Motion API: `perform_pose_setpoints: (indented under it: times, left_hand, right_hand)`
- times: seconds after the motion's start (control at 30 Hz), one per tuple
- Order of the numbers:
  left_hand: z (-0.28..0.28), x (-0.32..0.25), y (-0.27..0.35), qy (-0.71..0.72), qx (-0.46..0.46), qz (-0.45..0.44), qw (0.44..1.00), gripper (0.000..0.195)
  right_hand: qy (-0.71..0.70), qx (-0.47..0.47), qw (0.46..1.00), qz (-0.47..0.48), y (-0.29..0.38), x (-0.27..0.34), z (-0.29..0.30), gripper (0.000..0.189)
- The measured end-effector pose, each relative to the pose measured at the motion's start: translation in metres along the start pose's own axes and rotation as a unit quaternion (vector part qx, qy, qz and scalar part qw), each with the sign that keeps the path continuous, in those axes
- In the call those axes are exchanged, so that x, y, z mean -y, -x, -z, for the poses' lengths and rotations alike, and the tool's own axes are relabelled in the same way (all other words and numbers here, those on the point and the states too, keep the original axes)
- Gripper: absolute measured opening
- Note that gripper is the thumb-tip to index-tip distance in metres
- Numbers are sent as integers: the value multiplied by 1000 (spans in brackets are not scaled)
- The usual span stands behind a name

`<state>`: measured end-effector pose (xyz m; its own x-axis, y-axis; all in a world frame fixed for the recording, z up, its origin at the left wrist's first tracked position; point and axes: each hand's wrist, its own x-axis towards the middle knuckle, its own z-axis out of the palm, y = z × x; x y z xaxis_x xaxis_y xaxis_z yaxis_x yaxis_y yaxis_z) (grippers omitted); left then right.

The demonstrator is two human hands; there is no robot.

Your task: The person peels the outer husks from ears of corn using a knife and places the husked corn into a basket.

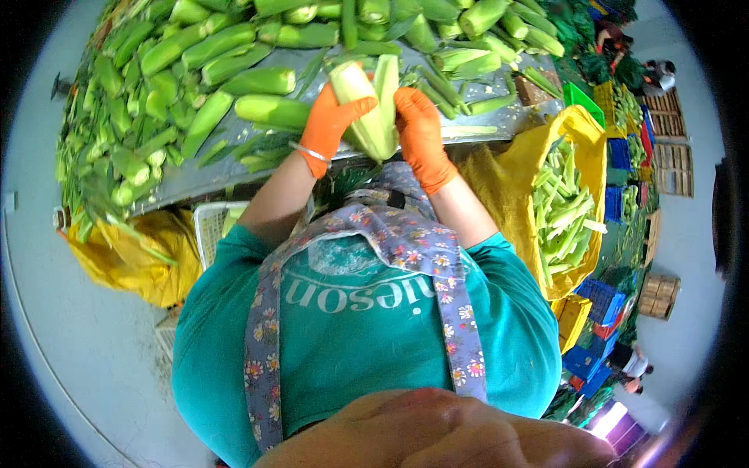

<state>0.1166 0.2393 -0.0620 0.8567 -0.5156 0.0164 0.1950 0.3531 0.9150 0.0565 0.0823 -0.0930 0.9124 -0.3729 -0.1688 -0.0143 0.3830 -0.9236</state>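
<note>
My left hand (335,121), in an orange glove, is closed around a pale green ear of corn (358,96) above the near edge of the metal table (234,169). The ear's cut end points away from me. At its right side a broad husk leaf (387,88) stands apart from the ear. My right hand (419,128), also orange-gloved, has its fingers bent at that leaf's right edge; the fingertips are partly hidden. An unheld green ear (272,111) lies just left of my left hand.
Many ears in husk (169,50) cover the table's far and left parts. At right stands a yellow sack (594,140) full of loose husk leaves (564,205). Another yellow sack (146,257) and a white basket (208,228) are at left. Other people (658,76) are far right, among crates.
</note>
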Motion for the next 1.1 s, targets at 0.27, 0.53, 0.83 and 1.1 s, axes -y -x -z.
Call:
perform_pose_setpoints:
  times: [0.27,0.53,0.83,1.1]
  left_hand:
    - [16,23,-4,177,-82,-82,977,39]
    - [152,8,-5,299,-154,-4,942,49]
    - [75,-2,38,-43,-58,119,990,56]
    - [80,1,78,-157,-10,170,973,57]
  right_hand:
    - [214,-98,965,119,-33,40,73,25]
    - [299,-440,752,390,24,185,261,19]
    - [628,-169,680,338,14,99,152,28]
    - [705,161,681,114,-39,-69,51,56]
